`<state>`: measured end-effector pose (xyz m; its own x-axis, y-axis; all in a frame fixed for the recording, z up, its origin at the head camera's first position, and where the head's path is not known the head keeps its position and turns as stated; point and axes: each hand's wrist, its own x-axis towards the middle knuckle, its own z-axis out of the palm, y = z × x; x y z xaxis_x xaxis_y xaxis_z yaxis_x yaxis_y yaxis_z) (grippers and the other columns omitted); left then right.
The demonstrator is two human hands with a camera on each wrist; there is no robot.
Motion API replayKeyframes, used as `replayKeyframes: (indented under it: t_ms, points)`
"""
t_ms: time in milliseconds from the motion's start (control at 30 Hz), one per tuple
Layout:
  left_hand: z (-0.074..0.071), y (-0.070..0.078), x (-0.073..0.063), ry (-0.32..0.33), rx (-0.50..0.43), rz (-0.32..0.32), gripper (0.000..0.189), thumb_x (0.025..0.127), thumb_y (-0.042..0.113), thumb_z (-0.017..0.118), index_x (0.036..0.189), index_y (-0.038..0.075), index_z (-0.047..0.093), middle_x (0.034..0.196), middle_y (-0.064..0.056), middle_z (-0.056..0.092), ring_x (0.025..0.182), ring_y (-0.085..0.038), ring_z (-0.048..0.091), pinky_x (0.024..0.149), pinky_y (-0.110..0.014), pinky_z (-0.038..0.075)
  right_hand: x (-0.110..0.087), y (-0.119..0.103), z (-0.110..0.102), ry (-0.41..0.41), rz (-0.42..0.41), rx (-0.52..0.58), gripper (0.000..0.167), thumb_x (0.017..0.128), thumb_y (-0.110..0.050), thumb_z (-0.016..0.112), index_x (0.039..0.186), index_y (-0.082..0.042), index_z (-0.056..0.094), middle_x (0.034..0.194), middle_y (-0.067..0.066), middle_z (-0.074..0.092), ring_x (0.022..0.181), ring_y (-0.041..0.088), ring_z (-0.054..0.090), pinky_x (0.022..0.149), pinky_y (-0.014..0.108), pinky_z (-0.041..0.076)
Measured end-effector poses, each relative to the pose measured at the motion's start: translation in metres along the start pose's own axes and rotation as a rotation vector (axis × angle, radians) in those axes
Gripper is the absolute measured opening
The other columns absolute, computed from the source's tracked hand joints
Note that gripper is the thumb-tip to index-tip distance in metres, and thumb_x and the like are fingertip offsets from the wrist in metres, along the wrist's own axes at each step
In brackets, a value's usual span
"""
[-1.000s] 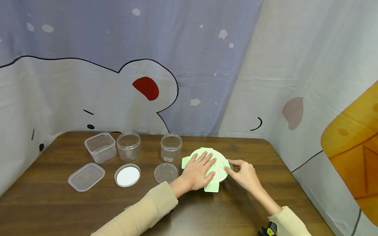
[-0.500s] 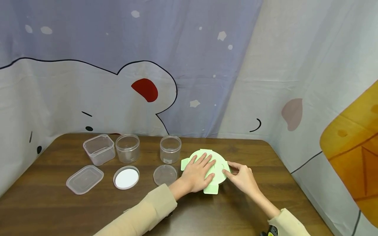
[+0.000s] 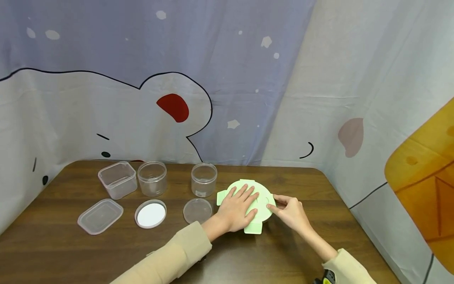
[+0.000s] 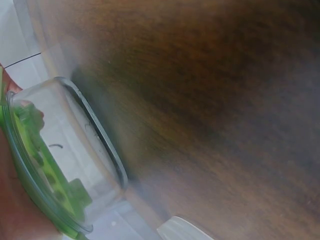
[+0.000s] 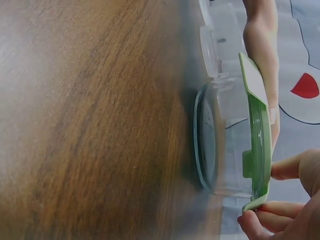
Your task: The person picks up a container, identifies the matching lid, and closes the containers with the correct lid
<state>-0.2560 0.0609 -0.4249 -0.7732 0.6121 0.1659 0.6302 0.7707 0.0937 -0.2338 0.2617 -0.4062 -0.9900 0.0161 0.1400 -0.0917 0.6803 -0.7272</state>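
A round glass food container (image 5: 230, 145) stands on the table with a pale green lid (image 3: 263, 197) on top. My left hand (image 3: 235, 209) lies flat across the lid, fingers spread and straight. At the lid's right side, my right hand (image 3: 292, 215) pinches the edge by a flap (image 5: 256, 202); in the right wrist view the thumb (image 5: 286, 168) is against the top and the other fingers are at the flap's outer end. The left flap (image 3: 221, 197) and front flap (image 3: 253, 228) stick outward. Through the glass, the left wrist view shows green lid parts (image 4: 50, 170) along the rim.
Left of the container stand two round clear jars (image 3: 152, 179) (image 3: 204, 181) and a rectangular plastic box (image 3: 118, 181). Before them lie a clear round lid (image 3: 197, 211), a white-centred lid (image 3: 150, 214) and a rectangular lid (image 3: 100, 217). A patterned curtain (image 3: 241, 79) hangs behind the wooden table (image 3: 227, 260).
My right thumb and fingers have shifted slightly left and inward on the lid's edge since a second ago. The left hand keeps its place on the lid.
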Motion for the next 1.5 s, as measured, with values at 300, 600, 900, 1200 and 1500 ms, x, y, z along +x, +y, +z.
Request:
replayKeyframes:
  t_ms: [300,600,900,1200,1500]
  points:
    - [0.0023,0.0008,0.0019,0.015,-0.006,0.002,0.054,0.101,0.045,0.029,0.151,0.024,0.031,0.159,0.003,0.025,0.149,-0.018,0.019,0.120,-0.044,0.018,0.0001,0.0004,-0.0014,0.000,0.041,0.055,0.045,0.084,-0.017,0.073,0.120,0.007,0.062,0.117,0.024,0.066,0.104,0.033,0.067,0.081,0.033,0.057]
    - [0.0018,0.0004,0.0009,0.016,-0.007,0.004,0.054,0.100,0.045,0.029,0.150,0.024,0.032,0.159,0.004,0.025,0.149,-0.018,0.019,0.120,-0.044,0.018,-0.0005,0.0000,-0.0003,-0.019,0.090,0.131,0.047,0.084,-0.016,0.073,0.123,0.007,0.060,0.121,0.024,0.064,0.112,0.035,0.064,0.087,0.034,0.055]
    - [0.0044,0.0001,0.0017,0.014,0.001,0.002,0.055,0.100,0.046,0.029,0.151,0.025,0.032,0.159,0.005,0.024,0.149,-0.017,0.018,0.120,-0.043,0.018,-0.0008,-0.0012,-0.0004,-0.036,0.150,0.197,0.049,0.085,-0.014,0.072,0.126,0.008,0.057,0.125,0.026,0.061,0.117,0.037,0.060,0.091,0.035,0.054]
    - [0.0037,-0.0017,0.0018,0.010,0.014,-0.002,0.055,0.100,0.046,0.028,0.151,0.025,0.030,0.160,0.006,0.023,0.149,-0.017,0.018,0.120,-0.043,0.018,0.0008,-0.0017,0.0015,-0.056,0.145,0.203,0.051,0.087,-0.014,0.069,0.130,0.008,0.053,0.129,0.027,0.058,0.119,0.038,0.058,0.093,0.037,0.053]
    - [0.0005,-0.0007,0.0008,0.001,0.013,0.004,0.055,0.100,0.046,0.028,0.151,0.026,0.030,0.160,0.006,0.024,0.149,-0.017,0.018,0.120,-0.042,0.018,0.0003,0.0006,-0.0017,-0.071,0.122,0.206,0.053,0.087,-0.015,0.071,0.130,0.009,0.053,0.128,0.028,0.058,0.118,0.038,0.059,0.090,0.032,0.054]
